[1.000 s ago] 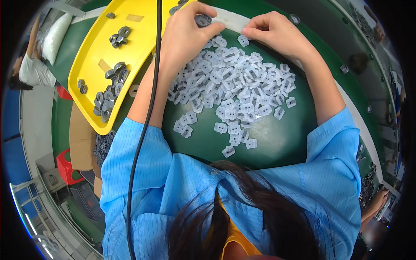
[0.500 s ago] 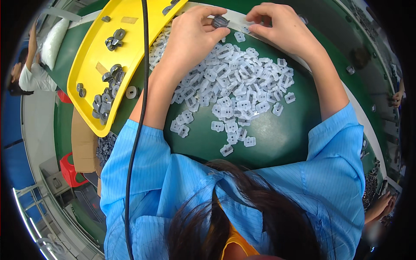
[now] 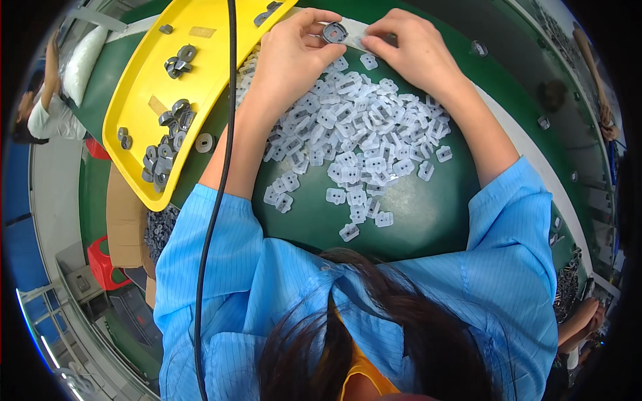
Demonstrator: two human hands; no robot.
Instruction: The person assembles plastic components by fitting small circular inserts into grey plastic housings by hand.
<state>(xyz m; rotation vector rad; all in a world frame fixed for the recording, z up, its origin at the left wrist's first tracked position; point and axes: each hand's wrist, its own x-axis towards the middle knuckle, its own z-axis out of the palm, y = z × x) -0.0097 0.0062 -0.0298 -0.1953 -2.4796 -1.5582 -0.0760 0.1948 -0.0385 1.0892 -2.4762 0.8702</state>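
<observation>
1 dark-grey, rounded plastic part point(image 3: 335, 33) is near 12 o'clock, pinched by the left hand point(image 3: 289, 53); the right hand point(image 3: 416, 51), at its 3 o'clock, is curled, and whether it grips anything I cannot tell. Small translucent-white plastic pieces point(image 3: 361, 120) lie heaped toward 6 o'clock from both; a shallow yellow tray point(image 3: 137, 87) lies at 10 o'clock

A factory workshop: small translucent plastic parts point(image 3: 354, 113) lie heaped on a green tabletop point(image 3: 428, 220) beside a yellow plastic tray point(image 3: 139, 93).
</observation>
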